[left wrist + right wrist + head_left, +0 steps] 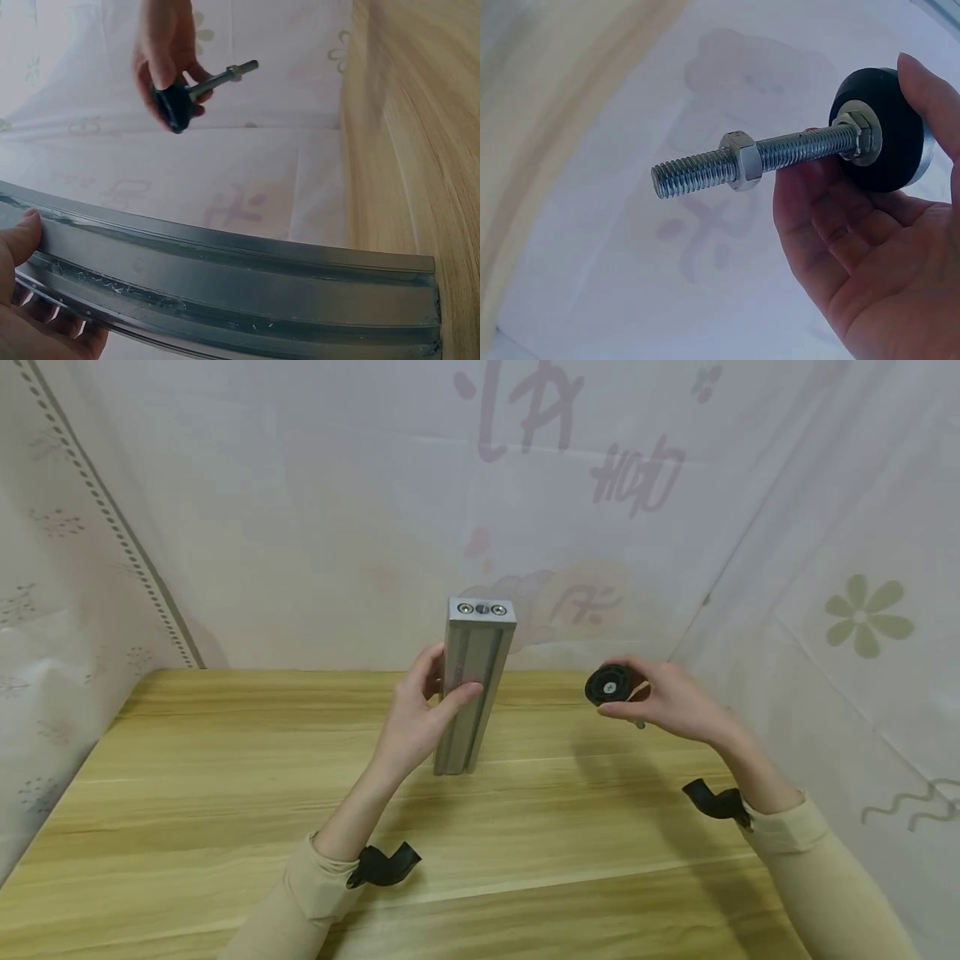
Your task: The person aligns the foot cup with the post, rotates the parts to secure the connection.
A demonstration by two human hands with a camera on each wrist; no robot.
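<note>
L hand (420,710): my fingers clamped on metal bar (471,685), 12 o'clock, upright on counter (225,827) | R hand (672,700): pinching black foot (602,683), bar's 3 o'clock, nut (744,161) on bolt (804,150) | risk: bar could tip if L loosens; foot may drop if R slips

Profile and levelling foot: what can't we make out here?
Head: most of the threaded stud, hidden behind the foot base and right hand.
Head: any thread in the centre hole, too small.
Left wrist: aluminium profile, upper end cut by left edge.
Right wrist: foot base underside, turned away.
</note>
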